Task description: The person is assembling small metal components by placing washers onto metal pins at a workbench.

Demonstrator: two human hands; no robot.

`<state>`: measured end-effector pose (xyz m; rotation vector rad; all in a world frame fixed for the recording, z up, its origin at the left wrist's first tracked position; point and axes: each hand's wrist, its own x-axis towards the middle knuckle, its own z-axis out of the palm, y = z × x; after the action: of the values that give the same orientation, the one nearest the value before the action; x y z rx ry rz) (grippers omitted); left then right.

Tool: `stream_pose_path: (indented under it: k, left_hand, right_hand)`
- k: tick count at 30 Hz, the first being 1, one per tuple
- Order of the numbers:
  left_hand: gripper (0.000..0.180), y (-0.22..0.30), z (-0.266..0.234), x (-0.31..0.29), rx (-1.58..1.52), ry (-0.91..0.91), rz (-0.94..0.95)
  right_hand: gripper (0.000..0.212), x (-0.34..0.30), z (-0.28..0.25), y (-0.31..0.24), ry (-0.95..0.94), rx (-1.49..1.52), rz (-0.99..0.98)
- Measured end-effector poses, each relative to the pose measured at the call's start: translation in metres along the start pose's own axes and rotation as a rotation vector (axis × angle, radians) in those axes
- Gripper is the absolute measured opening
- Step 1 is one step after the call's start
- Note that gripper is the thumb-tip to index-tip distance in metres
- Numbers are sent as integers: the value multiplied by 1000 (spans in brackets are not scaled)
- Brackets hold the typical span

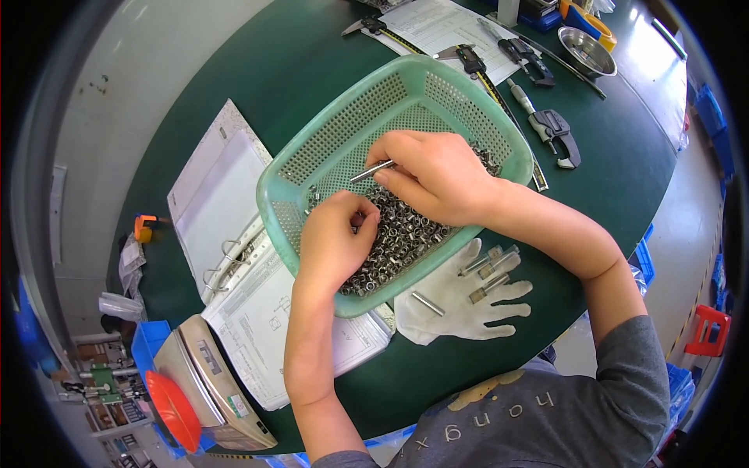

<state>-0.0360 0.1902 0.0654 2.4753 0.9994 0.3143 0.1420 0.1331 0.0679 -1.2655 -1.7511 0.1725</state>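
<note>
A green perforated plastic basket (275, 204) sits in front of me, with a heap of small shiny metal rings (402, 240) along its near side. Over the heap, my right hand (437, 173) pinches a thin steel pin (370, 172) between thumb and fingers, its free end pointing left. My left hand (337, 238) is at the near left of the basket, fingers curled and pressed together just above the rings. What lies between those fingertips, if anything, is hidden. A white glove (425, 321) lies by the basket's near edge, carrying another pin (427, 304) and several small clear tubes (489, 288).
An open ring binder (253, 335) with drawings extends under the basket's left side. A scale (214, 382) holding a red tray (173, 409) stands at the near left. Calipers (468, 58), digital micrometers (550, 129), papers (437, 31) and a metal bowl (587, 53) occupy the far right.
</note>
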Motion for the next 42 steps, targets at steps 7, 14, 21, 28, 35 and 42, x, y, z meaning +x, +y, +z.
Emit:
stream_pose_path:
  k: [7,14,21,28,35,42]
  left_hand:
    - [11,-2,-8,4,-831,96,-224]
    - [17,-4,-13,5,-1061,101,-232]
    - [17,-5,-14,5,-1120,117,-199]
    - [17,-8,-14,3,-1124,152,-170]
    - [17,-6,-12,3,-1139,140,-152]
    - [14,-4,-14,4,-1107,160,-106]
  right_hand:
    - [13,0,-4,-3,-34,-25,-1]
    - [14,0,-1,-2,-71,-8,-60]
    - [14,1,-5,-7,-85,-61,51]
    - [17,-3,5,-2,-11,-190,-156]
    - [16,-3,3,1,-78,-119,-127]
    - [16,0,2,-1,-110,-26,-66]
